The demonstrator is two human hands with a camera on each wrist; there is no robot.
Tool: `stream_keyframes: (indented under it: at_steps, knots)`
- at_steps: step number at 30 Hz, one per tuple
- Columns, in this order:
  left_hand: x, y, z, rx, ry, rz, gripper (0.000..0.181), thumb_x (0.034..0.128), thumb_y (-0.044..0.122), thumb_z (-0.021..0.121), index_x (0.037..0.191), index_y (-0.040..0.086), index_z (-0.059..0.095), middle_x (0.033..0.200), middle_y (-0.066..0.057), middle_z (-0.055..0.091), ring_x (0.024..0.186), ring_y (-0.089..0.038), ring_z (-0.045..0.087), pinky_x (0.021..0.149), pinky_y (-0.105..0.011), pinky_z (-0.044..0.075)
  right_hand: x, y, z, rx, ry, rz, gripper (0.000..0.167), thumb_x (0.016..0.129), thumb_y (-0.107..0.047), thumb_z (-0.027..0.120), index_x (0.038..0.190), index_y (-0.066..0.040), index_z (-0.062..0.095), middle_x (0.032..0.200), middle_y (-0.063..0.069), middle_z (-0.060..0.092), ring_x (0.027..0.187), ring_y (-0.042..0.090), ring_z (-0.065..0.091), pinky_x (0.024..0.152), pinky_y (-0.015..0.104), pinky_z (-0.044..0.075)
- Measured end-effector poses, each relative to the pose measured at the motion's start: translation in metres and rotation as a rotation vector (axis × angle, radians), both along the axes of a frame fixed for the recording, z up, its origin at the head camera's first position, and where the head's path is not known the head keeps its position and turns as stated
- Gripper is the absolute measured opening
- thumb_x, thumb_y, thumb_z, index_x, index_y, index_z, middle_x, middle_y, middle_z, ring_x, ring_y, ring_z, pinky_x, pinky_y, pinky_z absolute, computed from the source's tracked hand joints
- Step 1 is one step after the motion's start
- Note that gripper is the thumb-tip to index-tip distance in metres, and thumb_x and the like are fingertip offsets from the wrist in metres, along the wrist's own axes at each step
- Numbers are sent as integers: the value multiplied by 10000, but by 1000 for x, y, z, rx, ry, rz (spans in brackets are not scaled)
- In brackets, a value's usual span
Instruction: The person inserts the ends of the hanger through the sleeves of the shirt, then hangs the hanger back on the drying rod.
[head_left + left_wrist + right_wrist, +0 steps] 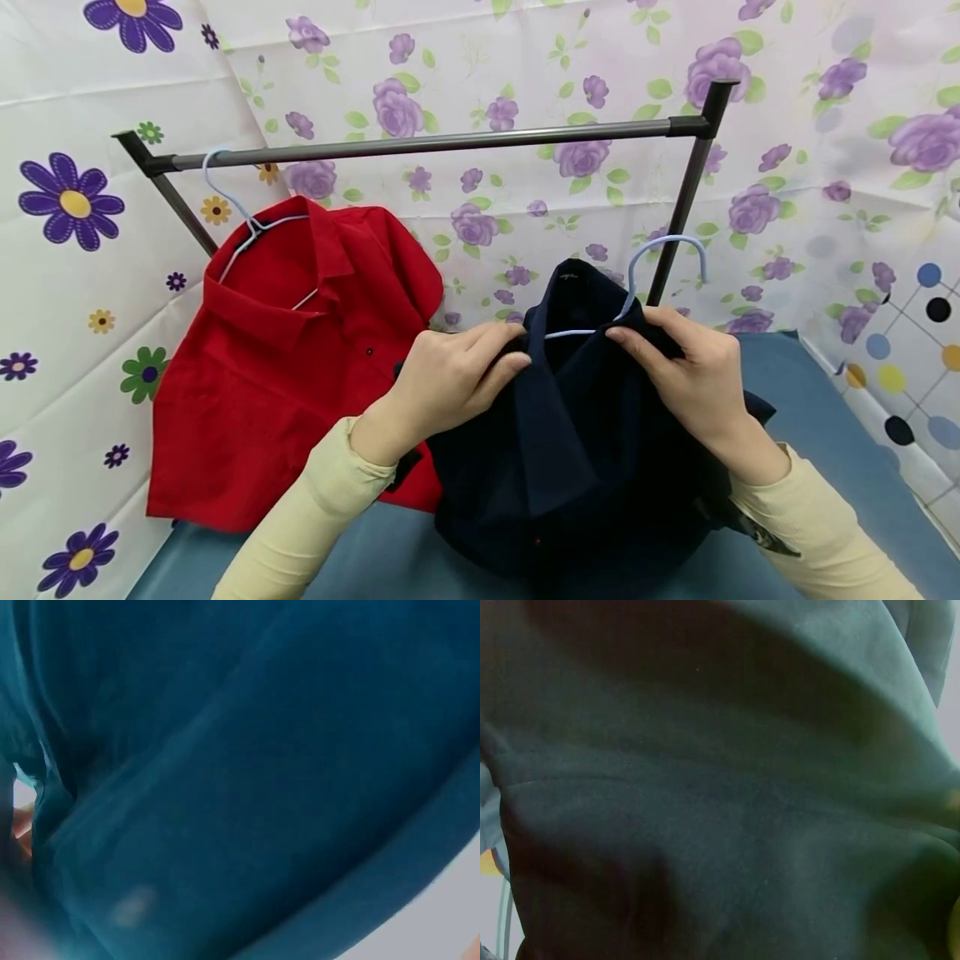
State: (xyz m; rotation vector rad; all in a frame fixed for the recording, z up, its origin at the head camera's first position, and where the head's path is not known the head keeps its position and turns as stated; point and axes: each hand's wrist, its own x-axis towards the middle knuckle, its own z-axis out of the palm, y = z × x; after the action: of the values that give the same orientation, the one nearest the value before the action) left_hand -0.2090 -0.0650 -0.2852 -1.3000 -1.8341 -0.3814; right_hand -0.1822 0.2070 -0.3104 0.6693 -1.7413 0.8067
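A dark navy shirt hangs between my two hands in the head view, its collar upright. Inside its neck sits a pale blue hanger, the hook rising out toward the right. My left hand pinches the shirt at the left of the collar between thumb and fingers. At the collar's right side my right hand pinches the cloth near the base of the hook. Navy fabric fills most of the left wrist view, and dark cloth covers most of the right wrist view.
A red shirt hangs on another hanger at the left end of a dark metal rack bar. The rack's right post stands just behind the navy shirt. Blue cloth covers the table; flowered sheets hang behind.
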Motion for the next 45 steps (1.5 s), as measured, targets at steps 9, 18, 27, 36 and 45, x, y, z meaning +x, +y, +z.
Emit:
stream_keyframes:
  at_steps: [9,18,27,36,45]
  knots:
    - [-1,-6,-7,-50,-63,19,383,1002,404,629,1096,39,697,898,-28,721,625,-87,646,479,-193,452,-2,-1,-5,73,10,-2,482,952,-491,647,933,-20,751,740,78,714,509,146,562,550,223,406]
    - [-3,-8,-11,-46,-124,28,335,992,301,668,795,136,453,567,64,305,449,-53,220,436,-214,163,-3,-1,-5,134,55,53,498,967,-480,639,964,4,760,845,107,749,582,188,641,672,178,488]
    - [-6,-18,-13,31,-140,24,366,1020,296,625,768,147,405,599,36,281,477,-75,183,442,-232,155,-5,8,-1,107,64,85,493,970,-455,641,931,20,768,818,129,744,613,206,657,725,123,470]
    - [-9,-27,-13,94,-146,40,349,1059,333,530,781,142,438,619,28,289,485,-82,203,438,-235,177,-6,25,-3,87,34,49,560,970,-504,615,971,34,768,855,156,746,795,68,688,830,88,449]
    - [-9,-36,-17,67,-128,104,306,1044,310,575,809,139,481,562,34,298,456,-83,219,426,-247,178,-3,42,-18,185,-88,19,567,990,-547,552,1120,-33,755,928,119,753,522,13,453,577,150,363]
